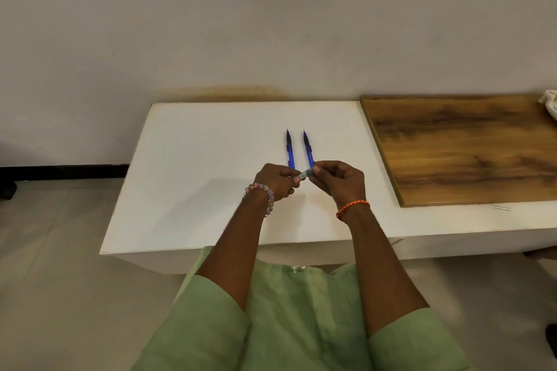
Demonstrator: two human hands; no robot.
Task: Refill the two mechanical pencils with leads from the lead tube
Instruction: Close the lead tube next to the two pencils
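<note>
left hand [278, 179] pinches lead tube [303, 174] body | right hand [333, 179] fingertips closed on its cap | pencils [298, 149] just beyond hands on desk [187, 190] | tip: keep tube level, ease cap off

Both hands raised above white counter [187, 159]. Left hand [275, 181] and right hand [340, 182] grip opposite ends of small lead tube [303, 174], held between fingers [316, 170]. Two blue mechanical pencils [290, 149] lie side by side, parallel, tips pointing away, just beyond the hands. Wooden board [464, 147] lies on counter's right side.
</note>
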